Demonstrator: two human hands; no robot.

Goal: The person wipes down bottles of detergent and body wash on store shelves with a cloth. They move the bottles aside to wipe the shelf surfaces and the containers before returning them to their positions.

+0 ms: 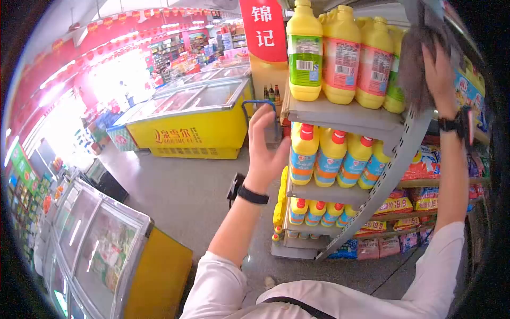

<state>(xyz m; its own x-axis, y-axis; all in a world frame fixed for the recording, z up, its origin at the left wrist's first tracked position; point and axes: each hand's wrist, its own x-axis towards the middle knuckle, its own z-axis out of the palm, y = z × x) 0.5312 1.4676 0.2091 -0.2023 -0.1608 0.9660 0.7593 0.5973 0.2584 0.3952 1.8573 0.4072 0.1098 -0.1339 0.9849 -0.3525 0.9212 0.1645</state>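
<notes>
At the upper right, my right hand [440, 72] holds a dark grey cloth [417, 69] against the upright end of the shelf unit. The cloth hangs down and hides part of the metal post [390, 175]. My left hand [265, 146] is raised beside the left edge of the shelves, fingers apart and holding nothing. Large yellow jugs [305, 50] with green or pink labels stand on the top shelf [340, 117]. Below them are yellow bottles [332, 157] with red caps and blue-orange labels.
A yellow chest freezer [186, 133] stands behind the aisle; another freezer [101, 239] is at the lower left. Bagged goods [393, 204] fill shelves on the right. A red sign [263, 32] and a blue-handled object [258, 102] are near the shelf's left end.
</notes>
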